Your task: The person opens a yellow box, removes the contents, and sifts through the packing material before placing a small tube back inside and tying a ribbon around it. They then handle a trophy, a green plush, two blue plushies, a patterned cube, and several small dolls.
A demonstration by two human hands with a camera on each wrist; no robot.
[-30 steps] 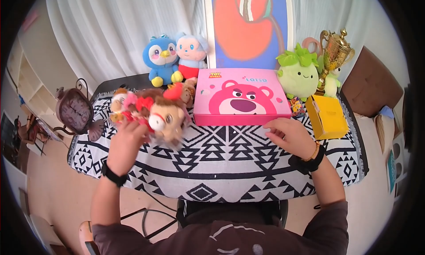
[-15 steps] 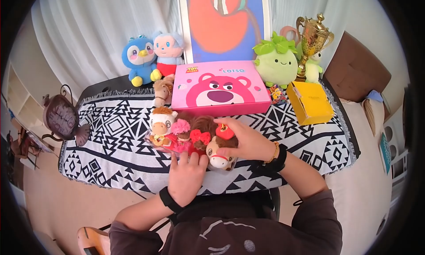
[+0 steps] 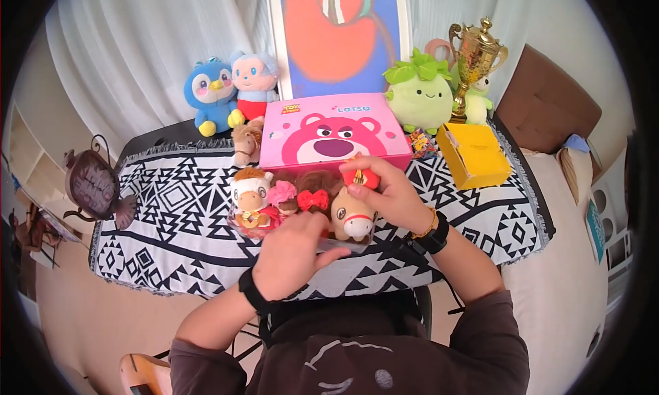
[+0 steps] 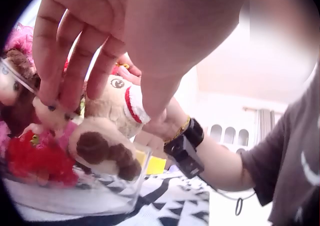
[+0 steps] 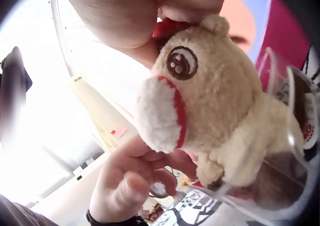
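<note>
In the head view my right hand (image 3: 395,192) grips the red ornament (image 3: 362,178) atop a beige plush horse (image 3: 352,213); the right wrist view shows the horse's head (image 5: 215,85) just below that hand. This horse is at the right end of a clear box (image 4: 122,206). My left hand (image 3: 292,251) reaches over the box's near edge, fingers bent loosely down among the dolls, with their tips partly hidden. Also in the box are a white-faced plush horse (image 3: 250,192), a pink flower (image 3: 282,192) and a red bow (image 3: 314,201).
Behind the clear box lies a pink bear box (image 3: 333,131). A small brown horse (image 3: 246,142), blue plush (image 3: 208,96) and dark clock (image 3: 93,182) stand to the left. At the right are a green plush (image 3: 420,100), gold trophy (image 3: 473,62) and yellow box (image 3: 475,158).
The clear box of dolls came from the left to the middle front, and the right hand reached its right end. Since half a second ago, the left hand has shifted right over the dolls.
</note>
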